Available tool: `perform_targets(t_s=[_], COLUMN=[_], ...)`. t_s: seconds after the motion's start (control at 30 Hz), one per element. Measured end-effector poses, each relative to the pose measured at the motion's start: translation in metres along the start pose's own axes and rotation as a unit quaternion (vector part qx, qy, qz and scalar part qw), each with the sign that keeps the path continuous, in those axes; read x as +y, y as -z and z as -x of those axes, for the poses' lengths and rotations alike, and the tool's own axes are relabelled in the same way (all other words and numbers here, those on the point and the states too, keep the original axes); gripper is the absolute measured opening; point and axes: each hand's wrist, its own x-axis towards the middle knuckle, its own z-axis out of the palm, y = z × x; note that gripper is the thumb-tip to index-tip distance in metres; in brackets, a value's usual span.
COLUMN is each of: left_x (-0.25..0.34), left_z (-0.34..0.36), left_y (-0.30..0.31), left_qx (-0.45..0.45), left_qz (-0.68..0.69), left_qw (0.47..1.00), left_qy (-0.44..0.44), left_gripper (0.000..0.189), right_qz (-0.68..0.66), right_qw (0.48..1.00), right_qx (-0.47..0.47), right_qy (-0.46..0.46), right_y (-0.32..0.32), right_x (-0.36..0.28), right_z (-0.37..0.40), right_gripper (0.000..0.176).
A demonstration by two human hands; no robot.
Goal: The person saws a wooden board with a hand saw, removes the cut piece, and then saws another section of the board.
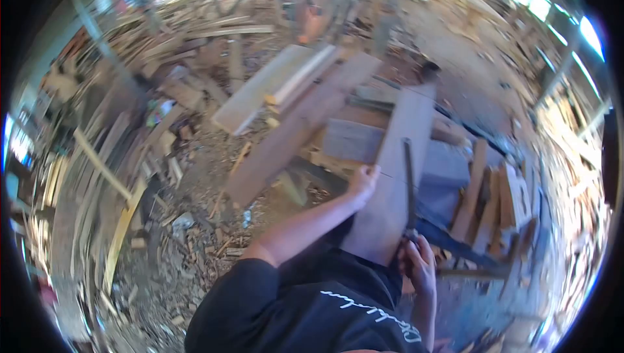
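Note:
A long wooden board (406, 119) slants away from my body, its near end against my dark shirt. My left hand (363, 185) is closed on the board's left edge, beside a thin dark line across its face. Near the board's right edge, my right hand (418, 259) is closed around the lower end of a long, narrow dark tool (409, 184). The tool points away from me, over the board. Its exact kind is hard to tell in the blur.
Under the board are stacked wood blocks (353, 140). A wide brown plank (292, 133) and a pale plank (260, 90) lie to the left. Short boards (489, 213) lean at right. Wood scraps (188, 275) cover the ground. A post (97, 31) stands at far left.

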Motion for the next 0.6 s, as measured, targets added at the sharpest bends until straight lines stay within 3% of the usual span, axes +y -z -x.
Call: perform_targets(t_s=[0.27, 0.33, 0.47, 0.53, 0.6], left_x=[0.015, 0.007, 0.025, 0.066, 0.076], left_z=[0.014, 0.001, -0.024, -0.011, -0.015], left_y=[0.035, 0.046, 0.077, 0.083, 0.081], left_qx=[-0.069, -0.063, -0.078, -0.046, -0.015], left_qz=[-0.152, -0.163, -0.262, -0.479, -0.497], left_qw=[0.983, 0.974, 0.954, 0.865, 0.854], left_qy=[-0.080, -0.144, -0.122, -0.142, -0.154], left_gripper=[0.036, 0.036, 0.035, 0.036, 0.034], right_qz=[-0.020, -0.026, -0.030, -0.026, -0.022], right_qw=[0.999, 0.998, 0.997, 0.997, 0.995], right_qx=[0.012, 0.026, 0.061, 0.078, 0.097], right_qy=[0.048, 0.043, 0.023, 0.015, 0.005], right_y=[0.002, 0.004, 0.017, 0.019, 0.022], right_x=[0.027, 0.030, 0.041, 0.048, 0.053], right_z=[-0.008, -0.002, 0.004, 0.004, 0.004], right_gripper=[0.019, 0.019, 0.019, 0.019, 0.019])
